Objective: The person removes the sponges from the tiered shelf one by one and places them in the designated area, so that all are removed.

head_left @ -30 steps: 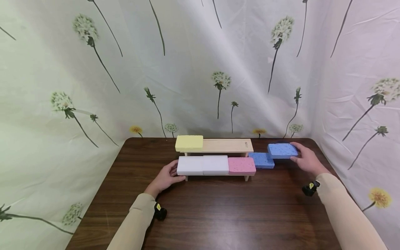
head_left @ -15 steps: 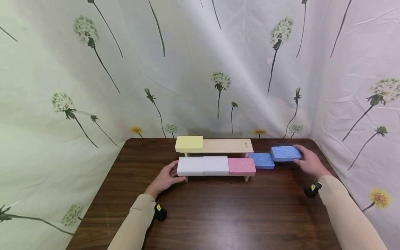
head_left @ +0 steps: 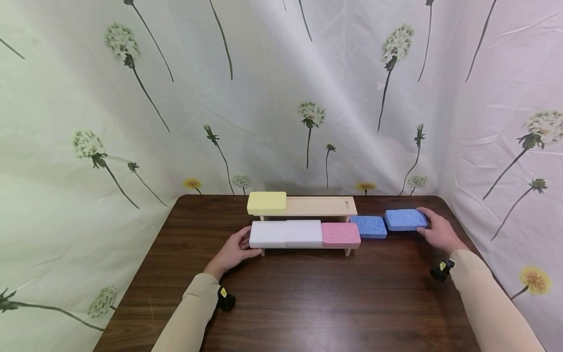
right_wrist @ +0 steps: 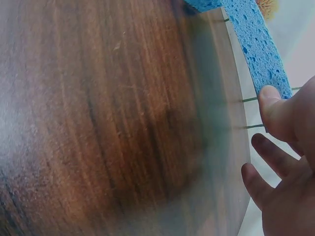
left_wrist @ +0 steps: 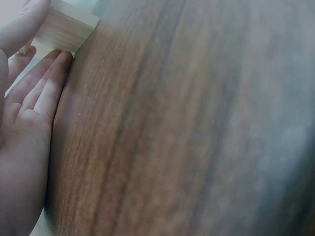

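Observation:
A two-step wooden stand stands at the back of the table. On its front step lie two white sponges and a pink sponge; a yellow sponge lies at the left of the rear step. My left hand holds the stand's front left end, with fingers against the wooden leg in the left wrist view. My right hand pinches a blue sponge by its right end, above the table. Another blue sponge lies just left of it, beside the stand.
The dark brown table extends in front of the stand. Behind it and along the sides hangs a white curtain printed with dandelions. A small black wrist camera hangs below the right sleeve.
My right hand has moved right and downward with the blue sponge, leaving a narrow gap to the other blue sponge that it overlapped before. The left hand has stayed in place.

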Available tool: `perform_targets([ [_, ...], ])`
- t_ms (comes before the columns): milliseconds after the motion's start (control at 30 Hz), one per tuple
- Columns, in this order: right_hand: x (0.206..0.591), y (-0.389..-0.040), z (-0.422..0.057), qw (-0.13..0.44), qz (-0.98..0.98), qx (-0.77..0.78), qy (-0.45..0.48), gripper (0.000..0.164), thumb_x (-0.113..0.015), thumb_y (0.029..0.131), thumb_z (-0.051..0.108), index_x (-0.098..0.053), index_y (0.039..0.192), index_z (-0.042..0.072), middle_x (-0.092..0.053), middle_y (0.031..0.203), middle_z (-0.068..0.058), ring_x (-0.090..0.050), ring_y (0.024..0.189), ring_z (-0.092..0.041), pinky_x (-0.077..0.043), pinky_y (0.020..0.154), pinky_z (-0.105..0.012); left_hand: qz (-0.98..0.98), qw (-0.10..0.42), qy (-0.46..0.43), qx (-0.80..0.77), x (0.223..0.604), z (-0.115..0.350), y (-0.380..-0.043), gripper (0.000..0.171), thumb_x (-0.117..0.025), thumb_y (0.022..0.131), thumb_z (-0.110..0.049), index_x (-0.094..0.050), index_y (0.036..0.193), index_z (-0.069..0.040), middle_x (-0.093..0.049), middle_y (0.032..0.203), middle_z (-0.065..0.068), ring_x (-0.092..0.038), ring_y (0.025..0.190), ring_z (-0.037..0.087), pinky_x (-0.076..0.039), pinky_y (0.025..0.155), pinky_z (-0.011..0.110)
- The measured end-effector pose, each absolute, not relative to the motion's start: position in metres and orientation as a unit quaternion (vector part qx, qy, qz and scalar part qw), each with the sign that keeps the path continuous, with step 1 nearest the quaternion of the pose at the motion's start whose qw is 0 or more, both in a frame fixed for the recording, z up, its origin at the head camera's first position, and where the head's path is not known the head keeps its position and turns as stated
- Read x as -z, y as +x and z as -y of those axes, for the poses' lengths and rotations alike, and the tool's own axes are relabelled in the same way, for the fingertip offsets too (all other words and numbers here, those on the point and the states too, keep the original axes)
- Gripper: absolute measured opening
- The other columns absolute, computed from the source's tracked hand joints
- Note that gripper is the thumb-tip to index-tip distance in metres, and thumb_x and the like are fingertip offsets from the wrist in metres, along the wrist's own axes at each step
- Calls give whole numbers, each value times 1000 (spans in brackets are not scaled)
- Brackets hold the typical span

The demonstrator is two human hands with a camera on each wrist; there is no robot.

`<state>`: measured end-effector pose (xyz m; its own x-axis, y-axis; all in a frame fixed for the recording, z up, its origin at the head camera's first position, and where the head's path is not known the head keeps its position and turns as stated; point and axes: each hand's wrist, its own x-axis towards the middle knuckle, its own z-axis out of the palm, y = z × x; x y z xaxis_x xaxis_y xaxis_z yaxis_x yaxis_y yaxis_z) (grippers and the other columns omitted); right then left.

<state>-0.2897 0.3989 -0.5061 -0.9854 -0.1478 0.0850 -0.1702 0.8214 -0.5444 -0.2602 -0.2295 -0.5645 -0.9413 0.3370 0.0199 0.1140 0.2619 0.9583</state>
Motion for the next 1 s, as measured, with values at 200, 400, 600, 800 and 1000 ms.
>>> perform_targets([
  [200,507,-288,-399,-1,954,-290,74,60,-65,96,0,-39,149,-11,-41,146,-47,-41,133,-62,-34,110,-75,-789,94,142,-591,566,230,-261,81,-85,90,-12,-41,157,-1,-50,155,24,-50,144,37,-47,115,42],
  [400,508,-288,-400,-11,955,-285,74,59,-64,97,0,-39,149,-12,-41,146,-47,-41,133,-62,-34,110,-74,-787,95,142,-592,565,230,-259,81,-85,91,-12,-40,157,0,-49,155,24,-49,144,38,-47,116,42],
  [600,517,-288,-401,-13,956,-283,73,58,-65,96,0,-42,148,-12,-43,145,-46,-43,133,-62,-35,110,-74,-792,94,140,-586,566,230,-258,80,-85,91,-13,-40,157,-1,-49,155,24,-50,144,38,-46,116,44],
  [800,523,-289,-402,-13,959,-273,80,58,-66,96,0,-42,147,-13,-45,143,-46,-44,132,-62,-36,110,-73,-792,95,139,-587,565,229,-258,80,-85,91,-12,-41,157,-1,-50,155,23,-50,144,37,-47,116,44],
  [1000,526,-290,-401,-6,961,-263,84,58,-68,94,0,-43,145,-15,-47,141,-47,-46,130,-62,-38,109,-72,-788,96,138,-592,564,229,-260,81,-86,90,-12,-42,156,-2,-50,155,23,-50,144,37,-46,116,44],
])
